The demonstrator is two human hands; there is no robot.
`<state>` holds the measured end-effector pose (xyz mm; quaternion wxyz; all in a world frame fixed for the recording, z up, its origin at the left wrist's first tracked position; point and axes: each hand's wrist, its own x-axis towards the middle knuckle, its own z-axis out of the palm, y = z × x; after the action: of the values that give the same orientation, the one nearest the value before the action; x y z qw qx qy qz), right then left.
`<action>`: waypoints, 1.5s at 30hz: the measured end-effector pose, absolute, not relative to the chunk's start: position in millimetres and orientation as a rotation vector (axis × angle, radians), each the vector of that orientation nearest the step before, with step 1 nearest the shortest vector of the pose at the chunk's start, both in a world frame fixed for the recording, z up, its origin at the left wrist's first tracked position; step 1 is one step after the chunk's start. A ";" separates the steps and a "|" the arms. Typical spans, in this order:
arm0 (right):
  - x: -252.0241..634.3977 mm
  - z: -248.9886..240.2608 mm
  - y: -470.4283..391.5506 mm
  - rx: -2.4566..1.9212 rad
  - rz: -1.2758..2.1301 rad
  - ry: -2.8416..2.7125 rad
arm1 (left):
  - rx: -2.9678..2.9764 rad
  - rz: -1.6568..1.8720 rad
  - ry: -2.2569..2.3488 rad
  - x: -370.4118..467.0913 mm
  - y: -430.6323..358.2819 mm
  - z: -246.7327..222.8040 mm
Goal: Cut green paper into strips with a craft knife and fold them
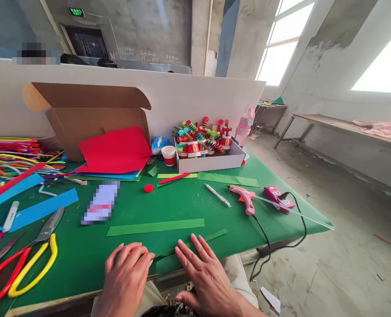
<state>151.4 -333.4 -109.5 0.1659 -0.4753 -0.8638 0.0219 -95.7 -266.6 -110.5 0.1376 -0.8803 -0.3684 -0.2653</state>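
Note:
A narrow green paper strip [216, 235] lies slantwise near the front edge of the table, partly covered by my hands. My right hand [204, 268] is flat with its fingers stretched out, the fingertips resting on this strip. At the strip's left end, my left hand [127, 273] has its fingers bent and pressed together; its fingertips seem to pinch the strip, though the grip is mostly hidden. Just beyond both hands lies a wider, lighter green strip [156, 226]. Past it are a white pen [218, 195] and a red round cap [148, 188].
A pink glue gun [243, 197] with a glue stick and cable sits right, beside a magenta power block [278, 199]. Large scissors [45, 235] lie left. Behind stand a white box [212, 164] of colourful figures, a paper cup [168, 156] and an open cardboard box [93, 97].

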 end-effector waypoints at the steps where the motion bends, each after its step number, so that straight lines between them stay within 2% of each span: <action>1: 151.8 -110.1 -333.3 -1.353 0.054 -2.467 | -2.548 -0.773 -1.064 -97.4 -266.6 -111.0; 9: 153.3 -110.3 -332.8 -1.368 0.070 -2.501 | -2.603 -0.837 -1.019 -110.9 -262.2 -113.3; 17: 152.8 -108.7 -333.5 -1.393 0.117 -2.513 | -2.754 -0.925 -1.222 -118.4 -262.1 -111.5; 24: 153.1 -105.6 -333.0 -1.410 0.135 -2.541 | -2.670 -1.171 -1.334 -115.1 -264.6 -109.8; 32: 148.5 -111.5 -329.2 -1.387 0.075 -2.492 | -2.688 -1.093 -1.695 -120.0 -277.8 -101.0; 45: 148.7 -110.4 -326.9 -1.377 0.023 -2.500 | -2.659 -1.032 -1.639 -127.9 -282.2 -98.0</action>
<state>148.7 -326.9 -110.4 0.1434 -0.4775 -0.8668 0.0081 -127.9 -282.2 -98.0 -0.0742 -0.8061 -0.4968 -0.3129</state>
